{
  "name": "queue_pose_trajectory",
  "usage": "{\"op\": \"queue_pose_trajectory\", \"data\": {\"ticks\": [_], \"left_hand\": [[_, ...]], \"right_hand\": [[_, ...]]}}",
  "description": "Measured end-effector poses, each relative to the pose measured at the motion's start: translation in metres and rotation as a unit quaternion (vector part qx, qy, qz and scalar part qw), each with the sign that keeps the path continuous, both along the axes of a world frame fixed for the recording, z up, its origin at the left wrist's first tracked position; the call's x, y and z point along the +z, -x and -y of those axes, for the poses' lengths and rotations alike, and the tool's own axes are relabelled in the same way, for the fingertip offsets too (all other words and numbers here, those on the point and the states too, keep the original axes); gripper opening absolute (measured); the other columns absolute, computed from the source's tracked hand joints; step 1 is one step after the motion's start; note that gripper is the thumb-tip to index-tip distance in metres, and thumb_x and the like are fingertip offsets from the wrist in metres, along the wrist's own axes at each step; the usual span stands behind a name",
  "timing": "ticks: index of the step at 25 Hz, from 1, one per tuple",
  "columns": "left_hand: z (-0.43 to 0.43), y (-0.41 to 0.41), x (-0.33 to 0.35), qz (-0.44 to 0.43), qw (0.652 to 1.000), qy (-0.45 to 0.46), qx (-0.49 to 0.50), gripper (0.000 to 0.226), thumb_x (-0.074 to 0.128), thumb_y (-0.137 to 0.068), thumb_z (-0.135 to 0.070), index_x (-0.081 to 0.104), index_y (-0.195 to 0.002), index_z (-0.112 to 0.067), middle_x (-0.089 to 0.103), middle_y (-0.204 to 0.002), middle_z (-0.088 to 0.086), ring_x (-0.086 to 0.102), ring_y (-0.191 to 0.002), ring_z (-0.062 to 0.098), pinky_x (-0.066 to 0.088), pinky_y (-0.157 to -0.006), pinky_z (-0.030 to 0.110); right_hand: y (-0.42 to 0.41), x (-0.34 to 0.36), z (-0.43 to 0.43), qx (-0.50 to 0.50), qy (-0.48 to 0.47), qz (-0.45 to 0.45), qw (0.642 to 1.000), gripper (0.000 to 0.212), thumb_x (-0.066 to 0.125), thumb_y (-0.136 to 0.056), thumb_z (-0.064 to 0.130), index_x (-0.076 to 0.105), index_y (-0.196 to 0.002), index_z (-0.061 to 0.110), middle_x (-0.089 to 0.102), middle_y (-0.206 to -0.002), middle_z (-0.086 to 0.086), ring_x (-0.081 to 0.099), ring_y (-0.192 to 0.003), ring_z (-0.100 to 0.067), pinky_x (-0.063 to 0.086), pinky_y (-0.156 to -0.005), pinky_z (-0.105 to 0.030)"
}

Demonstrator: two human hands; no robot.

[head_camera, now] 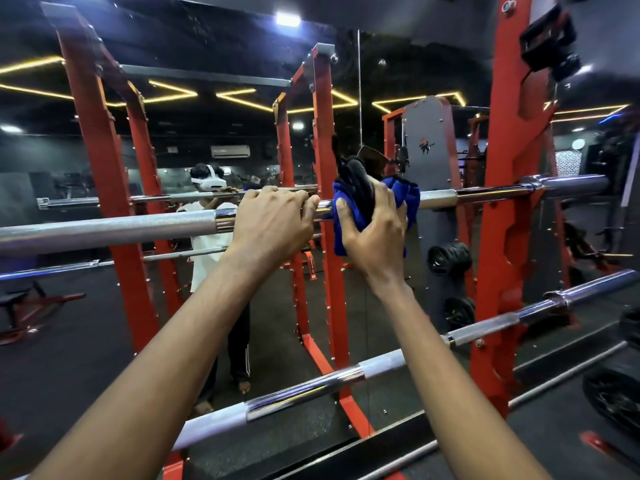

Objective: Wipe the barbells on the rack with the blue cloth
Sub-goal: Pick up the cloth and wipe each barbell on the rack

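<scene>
The upper barbell (114,227), chrome with knurled sections, runs across the view at chest height on the red rack (504,216). My left hand (273,220) grips its middle from above. Just right of it, my right hand (375,233) is closed on the blue cloth (407,195), which is bunched around the bar with a dark piece of fabric in its folds. A second, lower barbell (311,388) slants from bottom left up to the right, below my forearms.
A wall mirror behind the rack shows a person's reflection (211,244) and the red uprights (104,188). Weight plates (448,259) hang on a grey panel at right; another plate (614,393) lies at far right. A thin bar (561,375) lies lower.
</scene>
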State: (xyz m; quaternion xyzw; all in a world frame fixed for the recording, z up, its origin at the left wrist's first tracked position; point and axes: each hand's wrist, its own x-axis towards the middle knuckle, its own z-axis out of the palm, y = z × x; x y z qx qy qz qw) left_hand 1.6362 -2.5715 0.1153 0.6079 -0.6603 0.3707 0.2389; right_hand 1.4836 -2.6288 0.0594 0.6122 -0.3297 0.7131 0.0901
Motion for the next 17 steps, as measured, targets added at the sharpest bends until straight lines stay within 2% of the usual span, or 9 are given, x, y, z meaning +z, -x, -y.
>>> {"op": "queue_pose_trajectory", "data": {"ticks": [2, 5, 8, 11, 14, 17], "left_hand": [[0.001, 0.001, -0.006, 0.0, 1.0, 0.014, 0.003, 0.048, 0.024, -0.103, -0.047, 0.067, -0.098, -0.024, 0.074, -0.103, 0.003, 0.065, -0.103, 0.028, 0.041, -0.088, 0.041], [0.0, 0.001, -0.011, 0.001, 0.999, 0.034, -0.007, 0.049, 0.023, -0.102, -0.044, 0.068, -0.099, -0.024, 0.074, -0.106, 0.0, 0.065, -0.105, 0.025, 0.042, -0.09, 0.042], [0.0, 0.004, -0.009, -0.008, 1.0, 0.029, 0.008, 0.049, 0.023, -0.101, -0.044, 0.068, -0.102, -0.024, 0.073, -0.111, -0.001, 0.063, -0.108, 0.025, 0.038, -0.092, 0.042], [0.002, 0.01, -0.006, -0.024, 0.999, 0.009, 0.035, 0.056, 0.019, -0.101, -0.054, 0.068, -0.107, -0.026, 0.071, -0.12, 0.001, 0.059, -0.116, 0.027, 0.036, -0.096, 0.045], [0.003, 0.014, -0.007, -0.02, 0.998, 0.005, 0.064, 0.059, 0.021, -0.102, -0.061, 0.067, -0.114, -0.026, 0.067, -0.128, 0.002, 0.056, -0.121, 0.028, 0.036, -0.1, 0.047], [0.003, 0.015, -0.007, -0.016, 0.998, 0.02, 0.056, 0.052, 0.027, -0.104, -0.055, 0.06, -0.131, -0.027, 0.061, -0.137, 0.003, 0.052, -0.128, 0.027, 0.033, -0.106, 0.047]], "right_hand": [[0.018, -0.004, 0.009, -0.013, 0.003, -0.023, 1.0, 0.043, 0.062, -0.098, 0.045, 0.056, -0.131, 0.018, 0.064, -0.121, 0.001, 0.053, -0.116, -0.017, 0.041, -0.111, -0.051], [0.056, 0.012, 0.035, -0.014, -0.076, 0.041, 0.996, 0.054, 0.054, -0.092, 0.06, 0.058, -0.126, 0.018, 0.066, -0.119, -0.002, 0.059, -0.114, -0.027, 0.047, -0.102, -0.054], [0.064, 0.022, 0.037, -0.014, -0.132, 0.062, 0.989, 0.063, 0.049, -0.087, 0.065, 0.058, -0.128, 0.018, 0.067, -0.121, -0.005, 0.058, -0.116, -0.032, 0.047, -0.103, -0.049], [0.05, 0.006, 0.023, 0.001, -0.085, -0.015, 0.996, 0.051, 0.058, -0.092, 0.056, 0.053, -0.132, 0.024, 0.061, -0.124, 0.001, 0.053, -0.117, -0.027, 0.041, -0.105, -0.043], [0.058, -0.003, 0.03, 0.008, -0.03, -0.089, 0.996, 0.045, 0.063, -0.097, 0.048, 0.052, -0.133, 0.023, 0.06, -0.122, 0.005, 0.054, -0.116, -0.024, 0.038, -0.111, -0.047], [0.077, 0.002, 0.048, -0.018, -0.026, -0.036, 0.999, 0.041, 0.058, -0.099, 0.048, 0.059, -0.124, 0.015, 0.065, -0.114, -0.002, 0.06, -0.108, -0.029, 0.045, -0.103, -0.054]]}}
